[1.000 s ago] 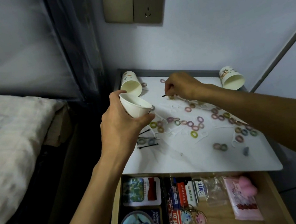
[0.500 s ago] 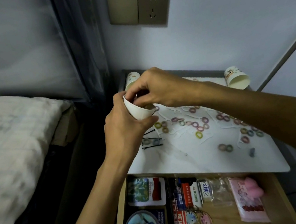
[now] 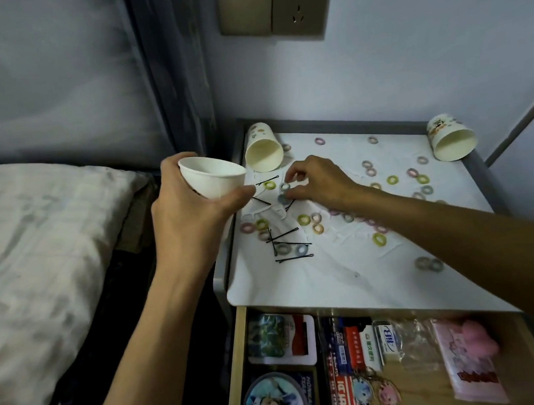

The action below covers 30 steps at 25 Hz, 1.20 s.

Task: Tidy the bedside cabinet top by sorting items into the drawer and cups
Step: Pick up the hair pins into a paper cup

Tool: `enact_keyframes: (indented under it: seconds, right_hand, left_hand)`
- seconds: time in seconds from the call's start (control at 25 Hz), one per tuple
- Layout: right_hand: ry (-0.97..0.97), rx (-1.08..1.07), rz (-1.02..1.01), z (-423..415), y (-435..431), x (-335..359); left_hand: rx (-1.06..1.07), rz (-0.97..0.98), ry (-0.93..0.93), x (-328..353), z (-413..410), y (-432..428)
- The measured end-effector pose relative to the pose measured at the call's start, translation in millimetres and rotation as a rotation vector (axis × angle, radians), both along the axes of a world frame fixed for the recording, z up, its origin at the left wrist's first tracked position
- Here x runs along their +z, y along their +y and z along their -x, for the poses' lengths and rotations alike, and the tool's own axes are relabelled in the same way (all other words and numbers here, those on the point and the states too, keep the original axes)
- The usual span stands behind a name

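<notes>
Left grip [image 3: 190, 210] is raised, bare forearm climbing in from the bottom left, thumb and fingers wrapped round a small white paper cup [image 3: 213, 179] tilted open-side up. Right grip [image 3: 319, 179] reaches across from the right on a long bare forearm, knuckles up, fingers curled, tips bunched low over the white desk [image 3: 306, 286]. Whether they pinch anything is unclear.
</notes>
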State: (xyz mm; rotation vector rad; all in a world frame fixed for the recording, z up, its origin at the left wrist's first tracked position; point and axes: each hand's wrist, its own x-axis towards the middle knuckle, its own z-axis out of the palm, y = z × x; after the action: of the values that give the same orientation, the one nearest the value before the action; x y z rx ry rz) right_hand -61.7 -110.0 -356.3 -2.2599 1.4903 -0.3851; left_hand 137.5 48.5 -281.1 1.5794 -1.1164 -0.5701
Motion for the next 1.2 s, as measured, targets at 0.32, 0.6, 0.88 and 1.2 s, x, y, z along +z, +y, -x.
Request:
enact_keyframes:
  seconds: [0.32, 0.6, 0.88, 1.2]
  right_hand:
    - [-0.042, -0.098, 0.058, 3, -6, 4]
    - [0.164, 0.225, 0.091, 2, 17, 8]
    - [0.244, 0.209, 0.106, 1, 16, 7]
    - [-0.125, -0.014, -0.083, -50, 13, -2]
  left_hand:
    - [0.022, -0.012, 0.001, -2, -3, -1]
    - [0.007, -0.014, 0.000, 0, 0, 0]
    - [0.000, -0.009, 0.011, 2, 5, 0]
    - [0.050, 0.004, 0.008, 4, -2, -2]
